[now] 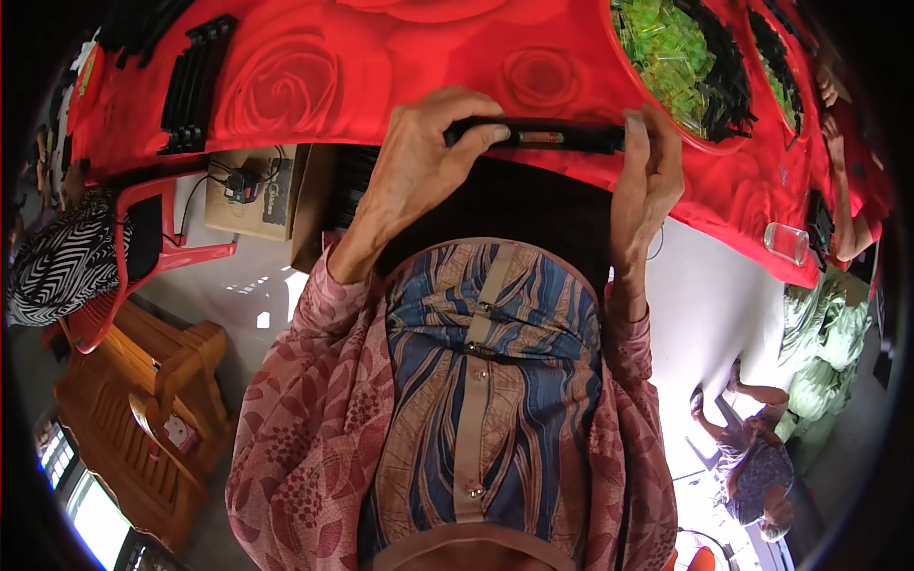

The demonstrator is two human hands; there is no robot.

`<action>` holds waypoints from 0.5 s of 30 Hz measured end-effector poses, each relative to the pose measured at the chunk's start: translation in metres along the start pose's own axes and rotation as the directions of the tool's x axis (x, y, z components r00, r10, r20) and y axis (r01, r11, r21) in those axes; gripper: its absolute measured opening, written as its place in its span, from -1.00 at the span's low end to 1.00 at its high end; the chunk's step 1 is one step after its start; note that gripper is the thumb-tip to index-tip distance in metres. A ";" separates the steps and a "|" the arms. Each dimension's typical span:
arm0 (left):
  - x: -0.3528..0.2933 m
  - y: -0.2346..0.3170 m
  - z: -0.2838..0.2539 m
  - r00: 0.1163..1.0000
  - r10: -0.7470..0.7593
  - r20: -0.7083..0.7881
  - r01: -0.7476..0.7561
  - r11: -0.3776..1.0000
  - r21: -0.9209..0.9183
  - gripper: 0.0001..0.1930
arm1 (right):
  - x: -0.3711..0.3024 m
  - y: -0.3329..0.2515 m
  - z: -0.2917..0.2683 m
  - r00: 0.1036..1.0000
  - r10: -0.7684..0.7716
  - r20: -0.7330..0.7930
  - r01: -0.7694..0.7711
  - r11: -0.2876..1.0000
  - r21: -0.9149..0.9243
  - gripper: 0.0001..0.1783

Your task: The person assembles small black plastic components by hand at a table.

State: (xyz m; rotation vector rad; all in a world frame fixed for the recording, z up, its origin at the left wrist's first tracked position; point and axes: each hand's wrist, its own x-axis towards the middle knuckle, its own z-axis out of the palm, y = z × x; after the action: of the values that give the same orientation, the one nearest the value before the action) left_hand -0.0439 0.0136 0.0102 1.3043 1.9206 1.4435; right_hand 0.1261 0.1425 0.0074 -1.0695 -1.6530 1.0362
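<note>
A slim black plastic bar with a small orange-brown window near its middle is held level between my hands, just above the near edge of the red table. My left hand is closed on its left end, thumb in front and fingers over the top. At the other end, my right hand grips it between the thumb and bent fingers. What exactly the bar is, I cannot tell. Nearest to my right hand is a red-rimmed container with clear yellow-green pieces and black strips.
Several black bars lie side by side on the rose-patterned red cloth. Farther right are a second container, a glass and another person's arm. A cardboard box and a red chair stand left.
</note>
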 end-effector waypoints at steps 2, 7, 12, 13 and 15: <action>0.010 -0.014 0.001 0.999 0.048 0.027 -0.048 0.999 -0.002 -0.85 | 0.004 0.000 -0.006 0.954 -0.301 -0.017 0.288 0.927 -0.241 -0.66; 0.016 -0.019 -0.001 0.983 0.172 0.061 -0.179 0.974 0.138 -0.87 | -0.013 -0.017 -0.007 0.732 -0.567 0.379 0.651 0.746 -0.142 -0.57; 0.011 -0.017 -0.001 0.992 0.120 0.050 -0.122 0.991 0.050 -0.74 | -0.018 -0.016 0.015 0.622 -0.587 0.519 0.752 0.632 -0.187 -0.56; 0.009 -0.016 -0.003 0.995 0.086 0.055 -0.088 0.996 0.026 -0.65 | -0.018 -0.016 0.016 0.633 -0.570 0.524 0.743 0.638 -0.202 -0.54; 0.004 -0.018 -0.004 0.995 0.083 0.047 -0.082 0.996 -0.022 -0.56 | -0.016 -0.014 0.019 0.637 -0.554 0.536 0.738 0.640 -0.214 -0.52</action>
State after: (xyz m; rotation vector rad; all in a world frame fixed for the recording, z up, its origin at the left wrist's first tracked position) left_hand -0.0567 0.0142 -0.0035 1.4116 1.8361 1.4534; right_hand 0.1089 0.1201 0.0120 -0.3650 -2.4564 0.4144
